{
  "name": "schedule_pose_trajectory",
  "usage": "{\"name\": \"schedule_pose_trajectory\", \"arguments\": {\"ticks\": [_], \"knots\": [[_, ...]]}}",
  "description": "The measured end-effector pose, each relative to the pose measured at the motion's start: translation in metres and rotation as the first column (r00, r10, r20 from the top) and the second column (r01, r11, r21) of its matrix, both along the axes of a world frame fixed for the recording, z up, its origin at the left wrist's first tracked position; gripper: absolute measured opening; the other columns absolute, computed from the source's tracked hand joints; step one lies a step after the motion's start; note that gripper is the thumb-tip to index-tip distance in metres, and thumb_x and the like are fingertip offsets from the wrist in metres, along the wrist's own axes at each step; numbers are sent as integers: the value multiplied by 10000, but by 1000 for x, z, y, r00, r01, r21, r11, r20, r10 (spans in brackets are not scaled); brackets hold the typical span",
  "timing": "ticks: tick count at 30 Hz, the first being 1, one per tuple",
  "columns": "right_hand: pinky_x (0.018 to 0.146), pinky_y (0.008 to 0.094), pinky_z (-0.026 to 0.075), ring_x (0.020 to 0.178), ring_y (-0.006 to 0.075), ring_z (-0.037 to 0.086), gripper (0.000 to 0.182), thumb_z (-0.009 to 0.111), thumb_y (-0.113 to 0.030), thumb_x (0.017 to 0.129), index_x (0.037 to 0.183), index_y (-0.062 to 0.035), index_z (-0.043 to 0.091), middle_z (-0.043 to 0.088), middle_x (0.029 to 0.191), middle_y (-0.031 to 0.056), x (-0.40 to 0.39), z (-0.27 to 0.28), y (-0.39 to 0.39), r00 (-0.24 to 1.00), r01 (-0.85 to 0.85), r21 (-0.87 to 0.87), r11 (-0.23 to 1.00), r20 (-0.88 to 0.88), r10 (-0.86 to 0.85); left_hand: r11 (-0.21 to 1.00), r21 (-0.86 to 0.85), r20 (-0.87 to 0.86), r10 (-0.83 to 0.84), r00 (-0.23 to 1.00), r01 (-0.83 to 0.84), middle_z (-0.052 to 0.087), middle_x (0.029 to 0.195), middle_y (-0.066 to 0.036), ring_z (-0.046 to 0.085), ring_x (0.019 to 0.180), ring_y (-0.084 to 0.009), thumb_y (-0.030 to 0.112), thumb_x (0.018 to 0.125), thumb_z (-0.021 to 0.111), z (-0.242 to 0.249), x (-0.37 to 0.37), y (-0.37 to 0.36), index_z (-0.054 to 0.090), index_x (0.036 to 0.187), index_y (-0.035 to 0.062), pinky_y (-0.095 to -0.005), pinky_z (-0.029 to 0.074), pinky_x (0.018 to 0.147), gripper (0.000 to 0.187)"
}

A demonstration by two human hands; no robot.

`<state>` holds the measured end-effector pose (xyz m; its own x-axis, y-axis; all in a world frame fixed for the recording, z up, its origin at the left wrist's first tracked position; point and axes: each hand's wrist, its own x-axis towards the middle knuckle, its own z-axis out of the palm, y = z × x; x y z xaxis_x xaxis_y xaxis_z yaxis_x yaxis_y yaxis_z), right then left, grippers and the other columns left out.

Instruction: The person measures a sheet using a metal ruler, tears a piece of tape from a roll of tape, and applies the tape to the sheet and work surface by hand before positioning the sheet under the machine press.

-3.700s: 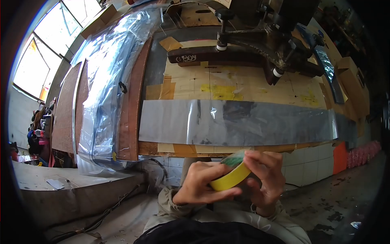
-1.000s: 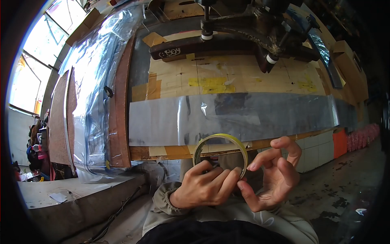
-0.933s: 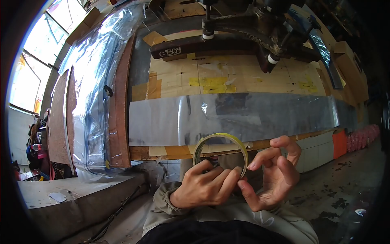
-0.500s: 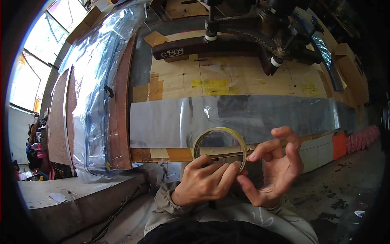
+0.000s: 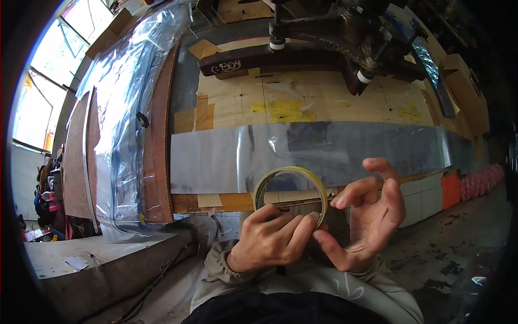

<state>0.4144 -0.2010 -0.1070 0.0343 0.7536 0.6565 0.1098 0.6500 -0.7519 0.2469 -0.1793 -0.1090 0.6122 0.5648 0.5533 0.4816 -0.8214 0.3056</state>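
Note:
Close to my body, my left hand is wrapped round the lower part of a yellow roll of tape, which stands up as a ring. My right hand is just right of the roll, palm turned inward. Its fingers are curled and spread apart, with the thumb tip close to the roll's lower right edge. Beyond the roll, a strip of clear plastic sheet lies across the front of the wooden work board.
A dark machine arm with clamps extends over the board. Clear plastic film is piled on the left beside a brown panel. A low concrete ledge runs at lower left, and pink packaging sits on the right.
The view has shifted slightly, so the board and machine arm sit a little higher. The tape roll stays in my left hand, and my right hand has moved slightly rightward.

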Motion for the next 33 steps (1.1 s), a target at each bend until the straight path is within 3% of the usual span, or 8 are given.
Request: {"name": "schedule_pose_trajectory", "arguments": {"ticks": [2, 6, 12, 15, 18, 21, 23, 33], "knots": [[730, 270, 508, 796, 123, 548, 904, 729, 62, 643, 1453, -101, 363, 278, 1398, 244, 1, -1, 0, 999, -3, 4, 1000, 35, 3, 1000, -21, -12, -15, 1000, 14, 608, 619, 23, 545, 477, -108, 174, 783, 730, 2, 0, 0, 638, 809, 64, -249, 379, 495, 146], [735, 262, 497, 791, 120, 543, 901, 730, 65, 643, 1450, -101, 367, 278, 1401, 240, 2, -5, 0, 999, -23, -37, 999, 34, 25, 1000, -11, -56, -13, 998, 12, 577, 621, 40, 536, 494, -86, 154, 764, 701, -1, -1, 1, 636, 827, 64, -240, 375, 512, 128], [728, 261, 488, 794, 119, 532, 838, 697, 103, 692, 1440, -83, 369, 269, 1406, 225, 5, -5, 3, 963, -245, -163, 956, -157, 220, 1000, 16, -45, -5, 999, 6, 540, 648, 64, 527, 538, -50, 120, 691, 653, -6, 1, 2, 623, 854, 67, -227, 372, 552, 174], [738, 272, 496, 825, 144, 548, 785, 681, 119, 711, 1417, -21, 367, 398, 1313, 221, 0, -5, 4, 987, -70, -153, 986, -153, 46, 1000, -14, 1, 9, 1000, -9, 545, 636, 64, 534, 536, -53, 137, 733, 692, -8, 2, 6, 622, 833, 71, -234, 371, 543, 139], [742, 295, 513, 840, 194, 599, 712, 704, 121, 726, 1362, 36, 396, 581, 1114, 202, 7, -9, 4, 991, 107, -10, 994, 78, -106, 1000, -3, 19, 30, 999, -30, 541, 617, 66, 533, 527, -54, 170, 777, 729, -10, 3, 8, 613, 799, 79, -241, 368, 532, 149], [742, 321, 528, 829, 245, 646, 641, 723, 111, 747, 1314, 51, 429, 670, 918, 163, 2, -4, 2, 953, 181, 44, 982, 237, -187, 1000, 0, 20, 19, 1000, -19, 570, 631, 40, 565, 537, -85, 170, 784, 740, -9, 5, 9, 605, 770, 72, -253, 395, 531, 167], [710, 346, 545, 788, 269, 665, 577, 728, 102, 762, 1276, 48, 469, 684, 917, 167, 1, -4, 1, 948, 205, 69, 976, 235, -215, 999, -29, -9, 18, 1000, -18, 645, 689, -18, 639, 576, -145, 122, 758, 730, -1, 4, 8, 607, 759, 43, -274, 456, 543, 147], [653, 347, 511, 771, 260, 593, 289, 677, 60, 745, 998, -9, 557, 608, 951, 158, 5, -4, -4, 876, 145, 228, 963, 423, -232, 999, 49, -53, 3, 999, -1, 555, 588, 53, 525, 474, -70, 160, 782, 713, 2, 3, 1, 630, 787, 62, -244, 356, 488, 129]]}}
